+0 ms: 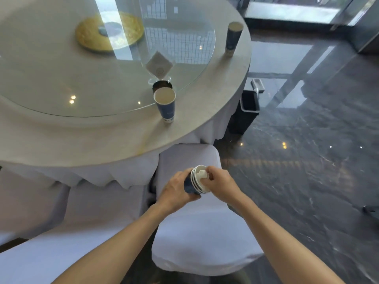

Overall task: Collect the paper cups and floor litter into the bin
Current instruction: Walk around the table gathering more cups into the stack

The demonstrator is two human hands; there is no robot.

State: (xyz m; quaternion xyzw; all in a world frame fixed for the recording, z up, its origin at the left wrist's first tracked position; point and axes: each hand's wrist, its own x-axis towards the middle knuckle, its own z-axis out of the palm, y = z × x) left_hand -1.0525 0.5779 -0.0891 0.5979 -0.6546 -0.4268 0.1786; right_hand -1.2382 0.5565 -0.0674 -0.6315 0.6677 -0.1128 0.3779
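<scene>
My left hand (176, 190) grips a stack of nested blue paper cups (194, 182), tilted with the mouths toward the right. My right hand (220, 184) pinches a crumpled white paper (202, 174) at the mouth of the top cup. On the round table (82, 132) a blue paper cup (165, 104) stands upright near the front edge. A second blue cup (232, 38) stands at the table's far right edge. A dark bin (247, 111) stands on the floor beyond the table, partly hidden by the tablecloth.
A glass turntable (102, 78) covers the table's middle, carrying a gold disc (108, 31) and a clear card stand (159, 66). White-covered chairs (196, 232) stand below my hands and at the left. Glossy dark floor (307, 160) stretches to the right.
</scene>
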